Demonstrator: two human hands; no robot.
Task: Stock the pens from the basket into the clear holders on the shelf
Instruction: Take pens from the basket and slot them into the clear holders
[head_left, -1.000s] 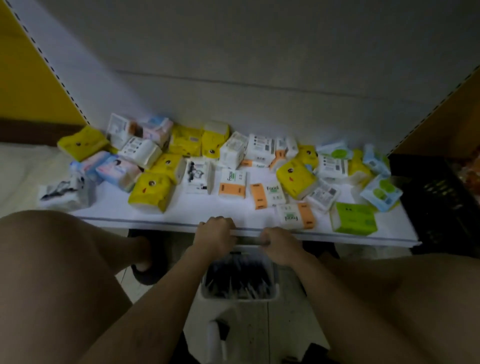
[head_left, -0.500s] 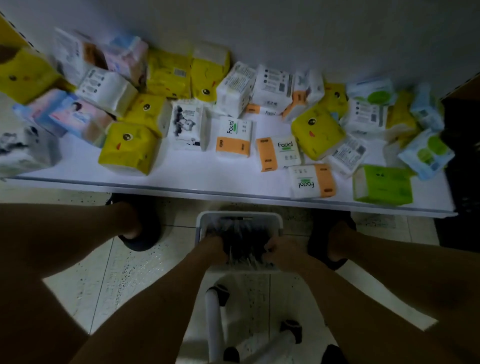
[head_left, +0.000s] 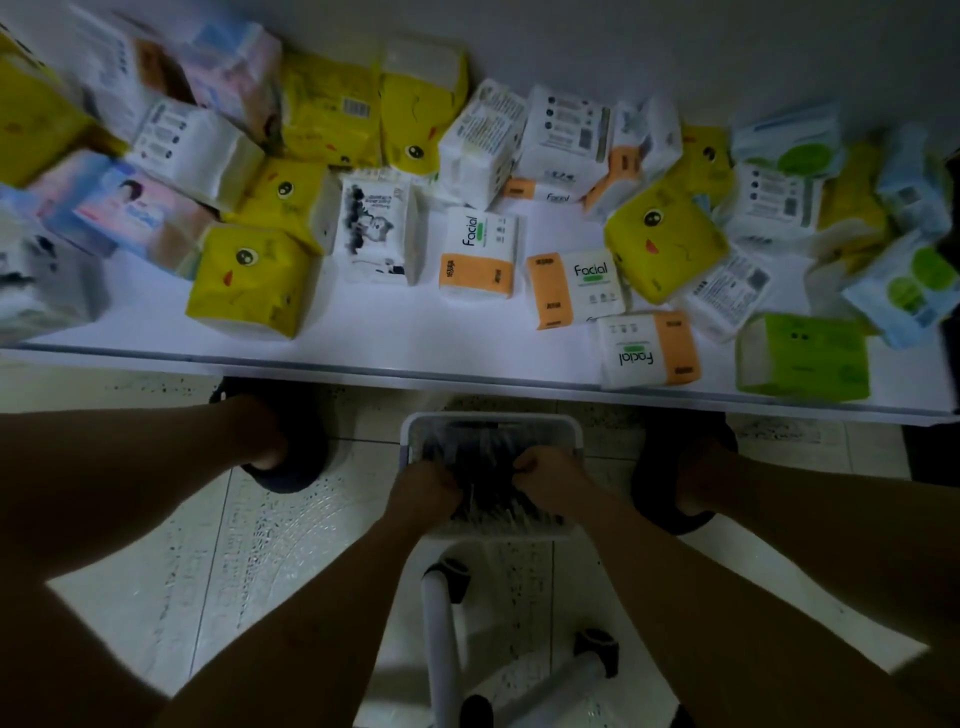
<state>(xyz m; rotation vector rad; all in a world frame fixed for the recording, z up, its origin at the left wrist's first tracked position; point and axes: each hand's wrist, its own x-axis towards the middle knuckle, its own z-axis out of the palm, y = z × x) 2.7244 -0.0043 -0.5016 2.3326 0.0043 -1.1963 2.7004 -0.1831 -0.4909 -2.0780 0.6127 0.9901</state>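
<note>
A white basket (head_left: 492, 419) stands on the tiled floor just in front of the shelf (head_left: 363, 332), filled with dark pens (head_left: 485, 451). My left hand (head_left: 425, 492) and my right hand (head_left: 551, 479) are both down inside the basket, side by side, with fingers curled into the pile of pens. The fingertips are hidden among the pens and the picture is blurred there. No clear holders are in view.
The white shelf is crowded with tissue packs: yellow ones (head_left: 249, 283), orange-and-white "Facial" packs (head_left: 478, 254) and a green one (head_left: 802, 356). My feet in dark slippers (head_left: 291, 441) flank the basket. A white tubular frame (head_left: 439, 623) lies on the floor below.
A second ago both hands were up at the shelf's front edge, above the basket. They have dropped into the basket among the pens, and my view has tilted downward.
</note>
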